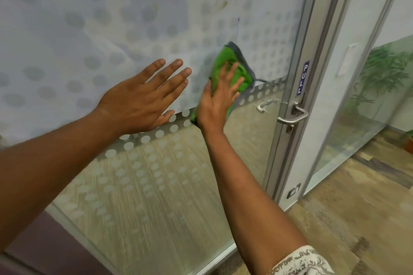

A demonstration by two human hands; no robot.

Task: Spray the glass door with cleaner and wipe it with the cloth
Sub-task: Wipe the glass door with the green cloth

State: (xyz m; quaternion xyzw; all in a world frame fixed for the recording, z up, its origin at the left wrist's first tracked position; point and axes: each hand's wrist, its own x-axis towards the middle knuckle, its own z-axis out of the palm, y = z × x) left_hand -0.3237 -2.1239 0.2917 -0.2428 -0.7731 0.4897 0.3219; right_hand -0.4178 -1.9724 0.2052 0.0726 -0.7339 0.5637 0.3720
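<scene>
The glass door (138, 185) fills the view, frosted with a dot pattern above and clear below. My right hand (218, 100) presses a green cloth (232, 67) with a grey edge flat against the glass, at the lower border of the frosted band. My left hand (143, 96) rests flat on the frosted glass just to the left of it, fingers spread, holding nothing. No spray bottle is in view.
A metal lever handle (292, 116) sits on the door's right frame under a blue "PULL" sticker (302, 79). A glass side panel (357, 96) stands to the right, with plants behind it. Patterned carpet (357, 219) covers the floor at lower right.
</scene>
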